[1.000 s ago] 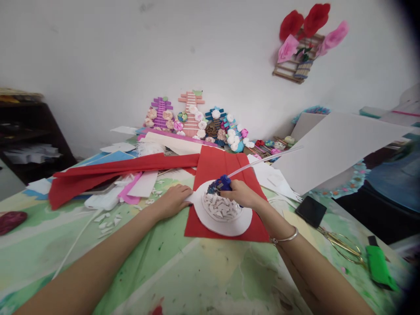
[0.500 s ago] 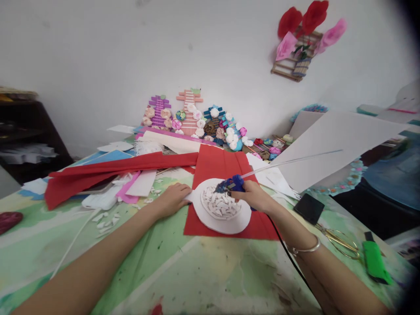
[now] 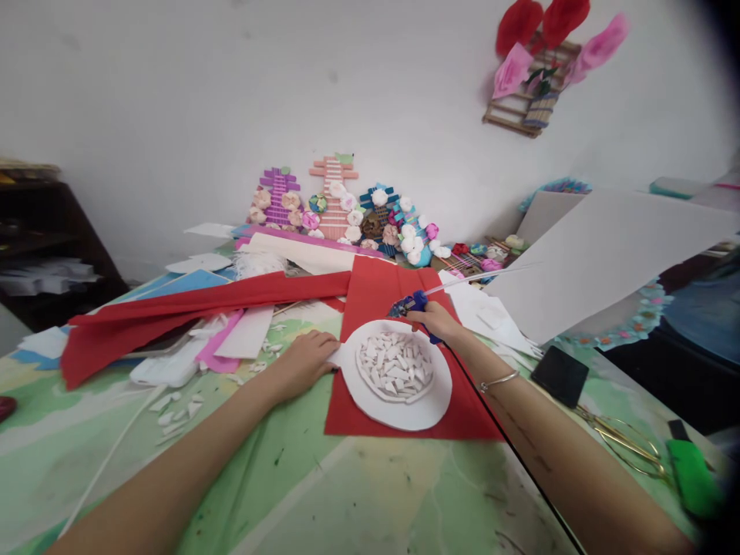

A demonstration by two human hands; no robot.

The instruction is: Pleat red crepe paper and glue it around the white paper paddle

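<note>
My right hand (image 3: pixel 435 321) is closed round a blue glue gun (image 3: pixel 409 305) with a long clear glue stick sticking out behind, held just past the far rim of a white paper disc (image 3: pixel 398 408). The disc lies on a red sheet (image 3: pixel 381 289) and carries a round patch of several small white paper pieces (image 3: pixel 395 366). My left hand (image 3: pixel 306 358) rests with curled fingers on the disc's left tab, pinning it to the table. The gun's black cord (image 3: pixel 520 462) runs back along my right forearm.
Long red paper (image 3: pixel 173 308), pink and white scraps and small white cut pieces (image 3: pixel 173 405) lie to the left. A large white sheet (image 3: pixel 601 254), a black phone (image 3: pixel 560 375), gold scissors (image 3: pixel 624 443) and a green object (image 3: pixel 691 476) sit right. Paper-flower crafts (image 3: pixel 347 212) line the wall.
My right hand has carried the glue gun from over the white pieces back past the disc's far edge. The left hand has stayed on the disc's tab.
</note>
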